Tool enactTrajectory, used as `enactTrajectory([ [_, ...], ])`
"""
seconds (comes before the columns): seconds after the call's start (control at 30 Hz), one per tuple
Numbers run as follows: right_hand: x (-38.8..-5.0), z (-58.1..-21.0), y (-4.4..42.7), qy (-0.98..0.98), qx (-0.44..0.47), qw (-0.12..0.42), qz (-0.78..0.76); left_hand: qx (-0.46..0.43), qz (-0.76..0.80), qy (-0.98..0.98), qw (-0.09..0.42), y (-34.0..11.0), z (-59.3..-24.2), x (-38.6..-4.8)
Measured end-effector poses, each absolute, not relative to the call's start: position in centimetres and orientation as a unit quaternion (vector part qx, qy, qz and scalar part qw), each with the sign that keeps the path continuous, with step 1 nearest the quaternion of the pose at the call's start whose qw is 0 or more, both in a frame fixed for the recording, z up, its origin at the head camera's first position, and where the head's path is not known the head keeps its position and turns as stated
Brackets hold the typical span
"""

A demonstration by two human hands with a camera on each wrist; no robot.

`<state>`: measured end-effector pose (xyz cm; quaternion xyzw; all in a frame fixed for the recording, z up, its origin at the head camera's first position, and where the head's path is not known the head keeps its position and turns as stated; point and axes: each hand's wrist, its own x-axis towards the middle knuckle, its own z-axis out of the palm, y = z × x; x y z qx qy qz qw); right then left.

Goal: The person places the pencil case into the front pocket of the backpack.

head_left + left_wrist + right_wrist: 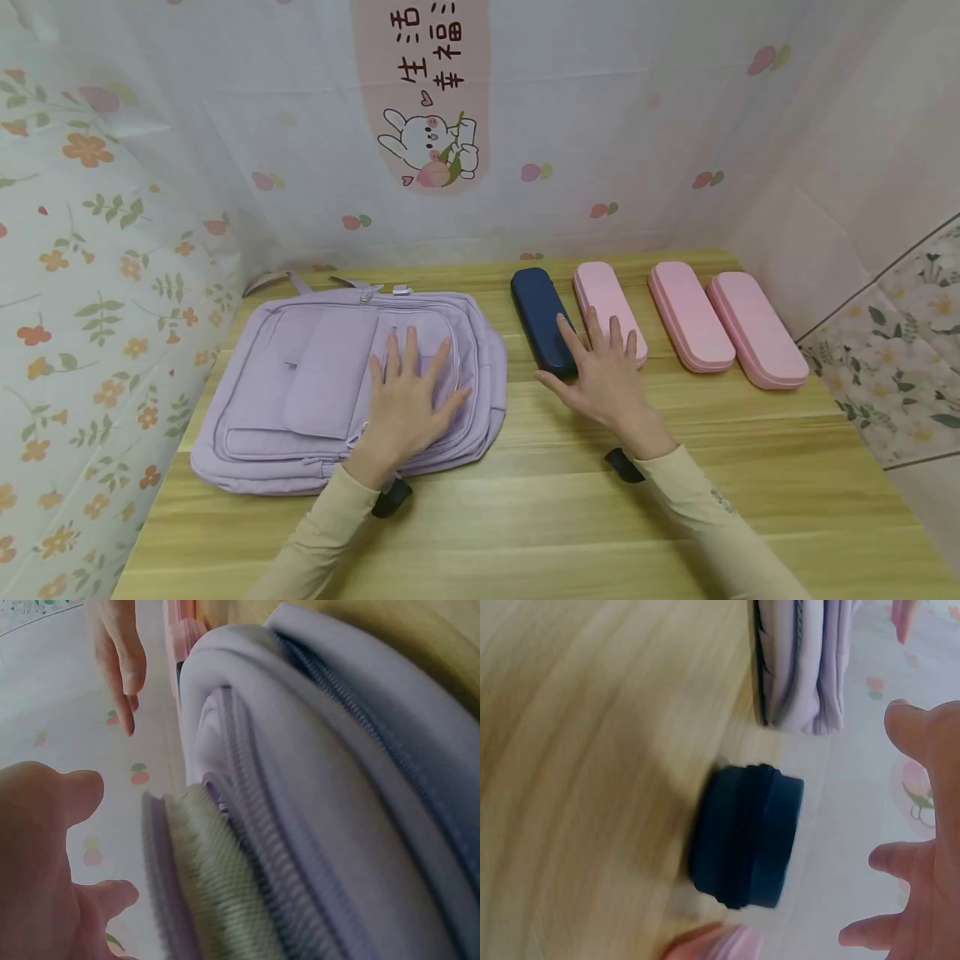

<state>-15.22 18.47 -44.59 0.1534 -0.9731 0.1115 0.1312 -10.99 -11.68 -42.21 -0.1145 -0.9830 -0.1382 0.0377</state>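
A lilac backpack (262, 367) lies flat on the left of the table, front pockets up. Over its smaller front pocket hovers my left hand (405, 408), fingers spread and holding nothing. The left wrist view shows a zipped opening on the backpack (322, 787) parted, with pale woven lining (217, 862) inside. To the right, my right hand (603, 383) is held with fingers spread above the near ends of a navy blue zip case (538, 312) and a pink case (603, 292). In the right wrist view a gap separates that hand from the navy case.
Two more pink cases, one (690, 317) beside the other (757, 329), lie at the right of the table (525, 533). A printed curtain (600, 125) hangs behind the table, and floral cloth (97, 292) covers the left side.
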Motion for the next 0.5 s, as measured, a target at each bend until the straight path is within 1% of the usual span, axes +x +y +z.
enactTrajectory([
  [0.3,-14.9,-45.8,17.5,-0.972,0.166,0.099,0.137,-0.118,-0.158,-0.98,0.005,-11.5,-43.1,-10.5],
  [0.5,-15.1,-46.7,17.2,-0.969,0.164,0.094,0.162,-0.124,-0.152,-0.981,0.003,-11.5,-43.8,-10.4],
])
